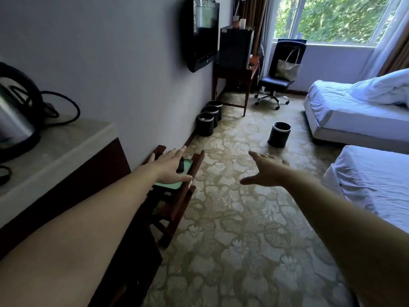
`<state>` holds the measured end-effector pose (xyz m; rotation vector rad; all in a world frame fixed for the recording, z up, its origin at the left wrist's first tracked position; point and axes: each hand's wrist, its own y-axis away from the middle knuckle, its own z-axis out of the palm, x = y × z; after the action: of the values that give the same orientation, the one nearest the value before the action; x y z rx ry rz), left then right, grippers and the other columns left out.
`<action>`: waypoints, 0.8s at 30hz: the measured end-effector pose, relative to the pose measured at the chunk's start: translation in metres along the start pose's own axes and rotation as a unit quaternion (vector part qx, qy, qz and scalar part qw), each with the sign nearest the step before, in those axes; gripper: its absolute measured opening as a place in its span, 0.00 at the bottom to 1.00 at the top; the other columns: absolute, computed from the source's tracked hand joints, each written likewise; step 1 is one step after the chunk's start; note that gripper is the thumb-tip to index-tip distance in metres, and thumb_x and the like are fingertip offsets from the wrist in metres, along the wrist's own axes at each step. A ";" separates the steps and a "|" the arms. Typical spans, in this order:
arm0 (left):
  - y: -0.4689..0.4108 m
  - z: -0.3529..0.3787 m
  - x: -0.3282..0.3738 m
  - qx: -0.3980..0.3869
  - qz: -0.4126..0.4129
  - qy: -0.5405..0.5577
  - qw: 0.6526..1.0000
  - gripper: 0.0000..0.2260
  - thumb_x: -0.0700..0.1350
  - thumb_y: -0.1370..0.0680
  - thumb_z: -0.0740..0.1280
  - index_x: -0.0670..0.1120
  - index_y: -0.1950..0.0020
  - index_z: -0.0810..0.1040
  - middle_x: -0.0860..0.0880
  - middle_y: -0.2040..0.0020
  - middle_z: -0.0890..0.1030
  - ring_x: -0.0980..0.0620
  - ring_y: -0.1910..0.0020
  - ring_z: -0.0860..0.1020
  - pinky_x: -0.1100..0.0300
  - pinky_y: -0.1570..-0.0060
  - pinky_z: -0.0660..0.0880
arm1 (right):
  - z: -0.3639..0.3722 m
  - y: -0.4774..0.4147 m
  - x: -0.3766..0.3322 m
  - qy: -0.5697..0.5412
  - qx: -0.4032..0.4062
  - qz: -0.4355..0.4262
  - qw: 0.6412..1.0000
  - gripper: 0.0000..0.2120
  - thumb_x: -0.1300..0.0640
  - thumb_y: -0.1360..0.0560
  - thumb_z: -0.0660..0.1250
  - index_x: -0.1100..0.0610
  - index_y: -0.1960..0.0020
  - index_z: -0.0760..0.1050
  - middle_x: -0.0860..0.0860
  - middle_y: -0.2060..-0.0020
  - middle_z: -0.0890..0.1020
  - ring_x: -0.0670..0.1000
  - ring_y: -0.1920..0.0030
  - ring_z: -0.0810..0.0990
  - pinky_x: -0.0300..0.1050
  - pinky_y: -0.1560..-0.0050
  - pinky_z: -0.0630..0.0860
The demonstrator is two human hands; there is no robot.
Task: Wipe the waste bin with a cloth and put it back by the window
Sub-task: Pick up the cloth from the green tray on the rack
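Both bare forearms were stretched forward under the head camera, low over the floor. On the left side, the left hand [170,167] lay flat above a green tray [168,185] on a wooden rack [177,207], with its fingers straight and a little spread. I could not tell whether it touched the tray. The right hand [267,170] was open too, palm down and thumb held wide, gripping nothing. No cloth showed in either hand.

The waste bin [279,134] stood upright on the carpet [232,240], its long axis vertical and its mouth up. It was beyond the right fingertips and well apart from them, near the foot corner of the far bed [354,116]. The right hand was the nearer one, I judged. Three more bins [209,120] stood in a row along the wall [110,63]. The window [332,18] was far behind, past a chair [274,83].
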<state>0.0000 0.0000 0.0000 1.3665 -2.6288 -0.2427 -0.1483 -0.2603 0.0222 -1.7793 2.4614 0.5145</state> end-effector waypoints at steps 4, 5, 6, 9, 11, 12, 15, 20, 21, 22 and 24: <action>-0.019 0.000 -0.023 -0.011 -0.009 0.013 1.000 0.47 0.68 0.26 0.61 0.50 0.21 0.35 0.50 0.19 0.43 0.50 0.20 0.45 0.42 0.25 0.46 | 0.002 -0.036 -0.012 0.014 -0.003 -0.010 1.000 0.51 0.33 0.32 0.68 0.48 0.22 0.42 0.51 0.21 0.51 0.58 0.22 0.46 0.67 0.27 0.45; -0.027 0.001 -0.029 -0.015 -0.009 0.021 1.000 0.47 0.68 0.26 0.61 0.49 0.21 0.35 0.50 0.19 0.43 0.51 0.20 0.45 0.43 0.25 0.45 | 0.002 -0.048 -0.015 0.014 -0.005 -0.012 1.000 0.51 0.33 0.33 0.68 0.48 0.22 0.42 0.51 0.21 0.51 0.58 0.22 0.45 0.68 0.27 0.44; -0.033 0.003 -0.034 -0.024 -0.010 0.025 0.999 0.47 0.68 0.25 0.61 0.49 0.21 0.35 0.49 0.19 0.43 0.50 0.20 0.45 0.43 0.25 0.45 | 0.002 -0.058 -0.018 0.013 -0.008 -0.015 1.000 0.52 0.32 0.33 0.68 0.48 0.22 0.42 0.51 0.21 0.51 0.58 0.22 0.45 0.69 0.26 0.45; -0.061 0.006 -0.054 -0.041 -0.021 0.029 0.999 0.48 0.68 0.25 0.61 0.48 0.21 0.34 0.48 0.19 0.43 0.49 0.20 0.45 0.43 0.24 0.45 | 0.003 -0.098 -0.026 0.013 -0.006 -0.025 1.000 0.52 0.32 0.33 0.68 0.48 0.22 0.42 0.51 0.21 0.51 0.58 0.22 0.46 0.68 0.26 0.48; -0.078 0.006 -0.064 -0.046 -0.026 0.031 0.998 0.48 0.68 0.25 0.61 0.48 0.21 0.34 0.48 0.19 0.43 0.48 0.20 0.45 0.43 0.25 0.44 | 0.005 -0.118 -0.035 0.020 -0.004 -0.026 0.999 0.52 0.32 0.32 0.68 0.49 0.22 0.42 0.51 0.21 0.51 0.57 0.22 0.47 0.69 0.26 0.45; -0.089 0.006 -0.070 -0.050 -0.027 0.031 0.998 0.48 0.68 0.25 0.61 0.49 0.21 0.34 0.48 0.19 0.42 0.48 0.20 0.45 0.42 0.25 0.44 | 0.006 -0.129 -0.041 0.018 -0.008 -0.026 0.999 0.51 0.33 0.32 0.68 0.49 0.22 0.42 0.51 0.21 0.51 0.57 0.22 0.47 0.68 0.27 0.45; -0.113 0.007 -0.078 -0.058 -0.029 0.029 0.997 0.47 0.68 0.25 0.61 0.49 0.21 0.34 0.47 0.19 0.43 0.47 0.20 0.45 0.40 0.26 0.43 | 0.012 -0.154 -0.051 0.013 -0.021 -0.022 0.999 0.51 0.34 0.32 0.68 0.50 0.21 0.42 0.52 0.21 0.51 0.57 0.22 0.46 0.67 0.27 0.45; -0.148 0.015 -0.101 -0.082 -0.045 0.040 0.995 0.46 0.67 0.25 0.61 0.51 0.21 0.35 0.47 0.19 0.43 0.47 0.20 0.45 0.38 0.27 0.43 | 0.026 -0.200 -0.068 0.024 -0.045 -0.023 0.998 0.52 0.33 0.32 0.68 0.48 0.22 0.42 0.51 0.21 0.51 0.57 0.22 0.46 0.68 0.27 0.44; -0.152 0.016 -0.105 -0.086 -0.049 0.042 0.994 0.46 0.66 0.25 0.61 0.51 0.21 0.35 0.47 0.19 0.43 0.47 0.20 0.45 0.37 0.27 0.43 | 0.028 -0.205 -0.071 0.026 -0.050 -0.026 0.998 0.52 0.33 0.32 0.68 0.48 0.22 0.42 0.51 0.21 0.51 0.57 0.22 0.46 0.68 0.27 0.44; -0.157 0.017 -0.109 -0.091 -0.054 0.045 0.993 0.45 0.66 0.25 0.61 0.51 0.21 0.35 0.47 0.19 0.43 0.47 0.20 0.45 0.37 0.27 0.43 | 0.030 -0.212 -0.074 0.026 -0.057 -0.029 0.998 0.52 0.33 0.32 0.68 0.48 0.22 0.41 0.51 0.21 0.51 0.57 0.22 0.45 0.68 0.27 0.44; -0.166 0.020 -0.114 -0.104 -0.065 0.047 0.991 0.45 0.65 0.24 0.62 0.52 0.21 0.35 0.47 0.19 0.43 0.46 0.20 0.46 0.36 0.28 0.43 | 0.032 -0.225 -0.077 0.028 -0.066 -0.033 0.997 0.51 0.34 0.32 0.68 0.49 0.21 0.41 0.50 0.21 0.50 0.56 0.22 0.45 0.67 0.27 0.43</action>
<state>0.1923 0.0009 -0.0646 1.4404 -2.3656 -0.4452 0.0825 -0.2430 -0.0419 -1.9428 2.4467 0.6448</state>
